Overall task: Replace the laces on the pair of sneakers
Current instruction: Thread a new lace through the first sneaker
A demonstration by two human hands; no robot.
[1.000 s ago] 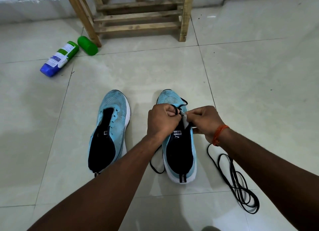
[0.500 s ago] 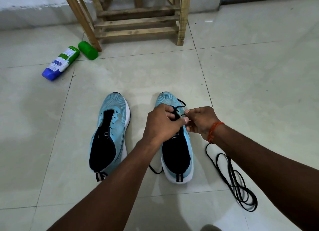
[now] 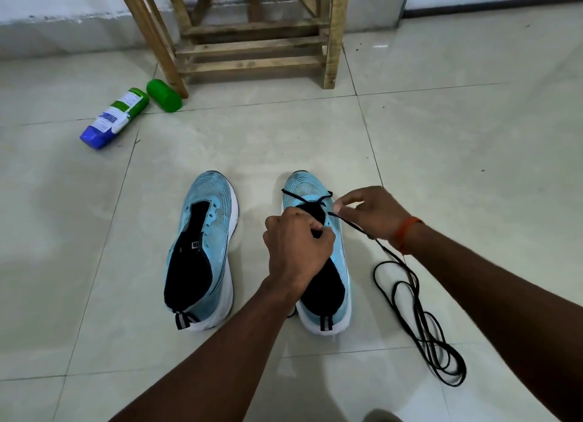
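As seen from the head camera, a green-and-white bottle (image 3: 115,118) with a blue end lay on its side toward the far left of the tiled floor (image 3: 473,137), a green cap (image 3: 164,95) just beside it at the foot of a wooden stool frame (image 3: 252,46). Nearer the middle of the floor stood the left-side sneaker (image 3: 205,232), pale blue and with no lace visible in its eyelets. The left hand (image 3: 296,245) was curled over the throat of the right-side sneaker (image 3: 310,186), its fingers gripping the upper at the tongue and steadying the shoe. The right hand (image 3: 369,213), with an orange thread band (image 3: 407,232) at the wrist, pinched the black lace (image 3: 419,311) between thumb and forefinger.

Half a second before, the two hands had met over the tongue. By this moment the right hand had drawn away toward the right, and a length of lace ran taut from an eyelet on the shoe's right side to its fingers. The rest trailed down into a loose coil on the floor to the right. This suggests a pass was being pulled through. One crossing showed near the toe, so most of this shoe, and all of the other, apparently remained to be laced.
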